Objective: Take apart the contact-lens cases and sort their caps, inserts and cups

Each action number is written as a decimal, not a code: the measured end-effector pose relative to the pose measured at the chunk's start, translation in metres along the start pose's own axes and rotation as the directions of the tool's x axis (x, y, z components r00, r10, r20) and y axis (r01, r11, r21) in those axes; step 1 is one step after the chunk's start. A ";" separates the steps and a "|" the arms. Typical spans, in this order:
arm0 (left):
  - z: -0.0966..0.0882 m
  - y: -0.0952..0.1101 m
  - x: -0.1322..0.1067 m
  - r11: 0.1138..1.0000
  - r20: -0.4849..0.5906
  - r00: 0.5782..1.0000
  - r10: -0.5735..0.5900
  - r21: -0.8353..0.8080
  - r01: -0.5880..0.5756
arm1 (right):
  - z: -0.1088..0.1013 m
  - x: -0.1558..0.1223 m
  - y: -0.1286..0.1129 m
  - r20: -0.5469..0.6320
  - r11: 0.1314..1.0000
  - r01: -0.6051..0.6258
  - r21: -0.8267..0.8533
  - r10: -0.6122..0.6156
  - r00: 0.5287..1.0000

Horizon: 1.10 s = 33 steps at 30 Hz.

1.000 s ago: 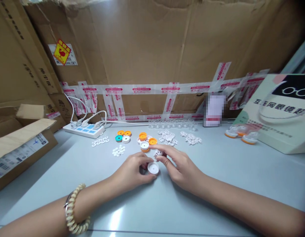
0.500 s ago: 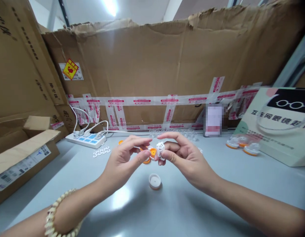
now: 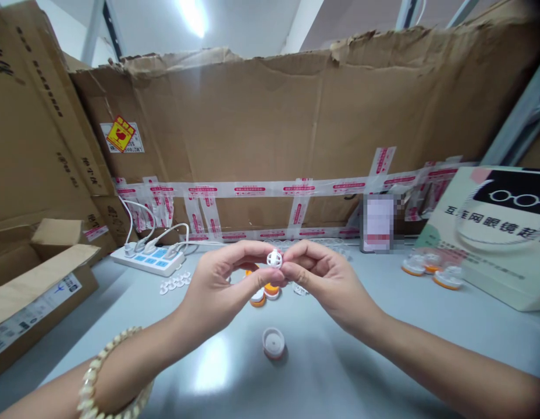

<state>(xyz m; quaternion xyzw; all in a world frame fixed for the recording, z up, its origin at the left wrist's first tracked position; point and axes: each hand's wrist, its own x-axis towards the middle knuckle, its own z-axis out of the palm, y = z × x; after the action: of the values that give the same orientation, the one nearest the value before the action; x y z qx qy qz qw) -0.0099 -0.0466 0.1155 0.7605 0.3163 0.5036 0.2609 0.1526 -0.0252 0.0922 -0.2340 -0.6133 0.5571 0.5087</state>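
Observation:
Both hands are raised above the grey table (image 3: pixel 383 349) and pinch one small white lattice piece (image 3: pixel 274 258) between them. My left hand (image 3: pixel 221 285) grips it from the left with thumb and forefinger. From the right, my right hand (image 3: pixel 322 278) pinches the same piece with its fingertips. Below the hands a white round cap (image 3: pixel 273 342) lies alone on the table, open side up. Behind the hands sit orange and white caps (image 3: pixel 265 294), partly hidden by my fingers.
A white power strip (image 3: pixel 148 261) with plugged cables lies at the back left, small white discs (image 3: pixel 176 283) beside it. An open cardboard box (image 3: pixel 29 291) stands at left. Cardboard walls (image 3: pixel 270 134) close the back. A pale printed box (image 3: pixel 497 227) and orange-rimmed cases (image 3: pixel 431 270) are at right.
Both hands rose from the table, leaving the white cap lying there. They now pinch the white lattice piece together in the air. The view tilted upward.

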 end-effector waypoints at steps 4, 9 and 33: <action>-0.003 0.004 0.000 0.875 0.012 0.963 0.271 0.413 -0.251 | -0.006 -0.001 -0.003 -0.012 0.996 -0.014 -0.091 0.013 1.000; -0.002 0.000 -0.005 0.708 0.108 0.891 0.441 0.568 -0.419 | -0.004 -0.005 -0.006 0.030 0.993 -0.002 -0.119 0.005 1.000; 0.006 -0.018 -0.016 0.345 0.377 0.815 0.441 0.766 -0.542 | -0.007 -0.005 0.020 0.032 0.991 0.013 -0.132 -0.009 0.999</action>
<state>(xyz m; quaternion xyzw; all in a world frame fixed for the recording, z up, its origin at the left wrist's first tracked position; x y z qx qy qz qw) -0.0133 -0.0470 0.0903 0.8704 0.2625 0.2973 -0.2916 0.1552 -0.0210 0.0715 -0.2550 -0.6581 0.5160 0.4854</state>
